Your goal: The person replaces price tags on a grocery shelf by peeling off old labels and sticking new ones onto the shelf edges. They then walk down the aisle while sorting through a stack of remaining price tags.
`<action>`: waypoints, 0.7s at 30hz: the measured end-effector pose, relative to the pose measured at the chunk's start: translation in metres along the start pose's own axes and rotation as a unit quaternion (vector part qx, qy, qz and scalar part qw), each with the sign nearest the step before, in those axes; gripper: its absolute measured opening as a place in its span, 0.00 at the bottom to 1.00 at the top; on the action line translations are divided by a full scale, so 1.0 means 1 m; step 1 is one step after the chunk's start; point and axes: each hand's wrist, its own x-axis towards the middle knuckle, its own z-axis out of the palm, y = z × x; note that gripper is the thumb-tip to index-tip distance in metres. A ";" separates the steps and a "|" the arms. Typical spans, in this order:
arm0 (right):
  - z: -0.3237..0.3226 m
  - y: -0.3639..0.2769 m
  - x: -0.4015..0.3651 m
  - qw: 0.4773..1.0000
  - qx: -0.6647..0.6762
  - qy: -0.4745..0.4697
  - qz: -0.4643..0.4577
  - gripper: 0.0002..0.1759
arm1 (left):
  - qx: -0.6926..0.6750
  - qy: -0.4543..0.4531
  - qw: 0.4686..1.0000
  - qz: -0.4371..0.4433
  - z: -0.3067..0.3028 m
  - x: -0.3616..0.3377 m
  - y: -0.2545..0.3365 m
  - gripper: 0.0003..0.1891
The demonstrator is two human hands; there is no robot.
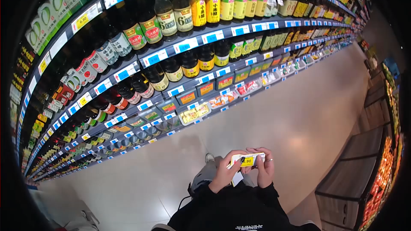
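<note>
Both of my hands are raised in front of my body, holding a small stack of price tags (247,161); the top one is yellow and white and reads 6.90. My left hand (224,172) grips the left end, its thumb by a small dark spot on the tag. The right end is held by my right hand (264,167), which wears a ring. A white card (237,178) hangs below the tags between the hands. Whether it is joined to them I cannot tell.
Long shelves of bottles (184,16) with price labels along their edges curve across the left and top. Packets lie in a low clear bin (195,114). Wooden produce stands (355,166) line the right side. Another person's foot (90,218) shows at the lower left.
</note>
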 end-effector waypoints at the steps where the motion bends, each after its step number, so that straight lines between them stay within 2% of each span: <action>1: 0.000 0.002 0.003 1.000 -0.016 -0.014 -0.020 0.13 | 0.001 0.006 1.000 0.011 0.005 0.000 0.002 0.11; 5: -0.005 -0.009 0.020 0.997 -0.009 -0.077 -0.029 0.15 | 0.030 0.063 0.996 0.051 0.016 0.004 0.011 0.10; 7: -0.003 -0.021 0.025 0.996 0.028 -0.076 0.026 0.16 | 0.017 0.087 0.993 0.077 0.016 0.004 0.005 0.10; 8: -0.006 -0.018 0.029 0.996 0.029 -0.080 0.023 0.16 | 0.020 0.104 0.991 0.077 0.016 0.004 0.000 0.11; 10: -0.011 -0.008 0.034 0.986 -0.011 -0.158 0.056 0.14 | -0.002 0.136 0.988 0.072 0.014 -0.001 -0.002 0.11; 11: -0.010 -0.006 0.034 0.986 -0.010 -0.159 0.056 0.14 | -0.026 0.168 0.983 0.061 0.012 -0.004 -0.001 0.11; 13: -0.001 -0.008 0.034 0.977 0.005 -0.201 0.069 0.13 | 0.005 0.202 0.977 0.067 0.009 -0.007 0.002 0.11; 16: 0.003 -0.006 0.036 0.972 0.015 -0.217 0.087 0.13 | 0.097 0.277 0.954 0.056 0.007 -0.009 0.005 0.11; 17: 0.003 -0.006 0.037 0.969 0.025 -0.227 0.098 0.13 | 0.100 0.272 0.955 0.056 0.008 -0.009 0.006 0.11; 19: 0.001 -0.003 0.037 0.969 0.015 -0.230 0.085 0.13 | 0.137 0.297 0.938 0.117 0.010 -0.010 0.006 0.11; 21: -0.001 -0.003 0.039 0.970 0.002 -0.231 0.070 0.13 | 0.122 0.297 0.941 0.110 0.013 -0.008 0.008 0.12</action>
